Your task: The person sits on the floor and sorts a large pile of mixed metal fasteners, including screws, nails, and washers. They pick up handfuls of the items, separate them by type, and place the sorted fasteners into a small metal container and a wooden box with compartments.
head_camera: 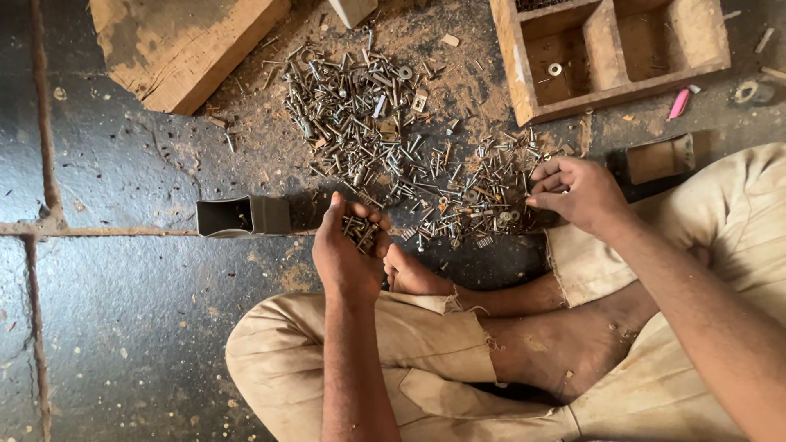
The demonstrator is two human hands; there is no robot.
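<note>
on the dusty floor, left hand (348,254) grip cupped around screws (360,232), right hand (577,192) fingertips pinched in pile (393,131), pinched item hidden

Dark stone slab floor (123,327), worn, speckled with pale flecks. Rust-coloured joints (37,106) run between slabs, one vertical at left, one horizontal crossing it. Sawdust film (458,74) spread over upper middle of floor, thickest near top. Thick timber block (176,45) lies top left, pale cut face, dirty top. Open wooden compartment box (602,53) sits top right, tilted, dusty inside. Light soft, even, no hard shadows.
</note>
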